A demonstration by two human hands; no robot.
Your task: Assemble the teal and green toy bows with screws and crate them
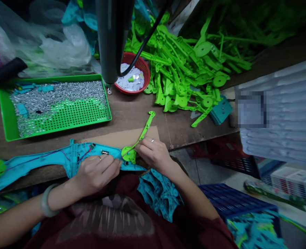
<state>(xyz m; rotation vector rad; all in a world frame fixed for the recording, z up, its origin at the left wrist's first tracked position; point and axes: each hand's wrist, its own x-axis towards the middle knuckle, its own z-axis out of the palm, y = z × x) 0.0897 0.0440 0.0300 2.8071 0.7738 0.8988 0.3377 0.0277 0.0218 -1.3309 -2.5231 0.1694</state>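
Note:
A long blue plastic toy half-shell (48, 159) lies open along the table's front edge, with thin wires and small metal parts inside. At its right end sits a bright green lever piece (146, 128) with a round disc, its arm slanting up and right. My left hand (98, 173) is closed over the shell beside the disc; its fingertips hide what they pinch. My right hand (154, 154), wearing a ring, pinches a thin dark strand (131, 149) at the lever's arm. The strand runs across the disc toward my left fingertips.
A green tray (56, 129) of small screws is at the left, near a red basket (147, 81) of white pieces. A powered driver (108, 45) hangs above. Green parts (180, 72) are heaped behind; blue parts (158, 192) lie at my lap. Crates (233, 197) stand right.

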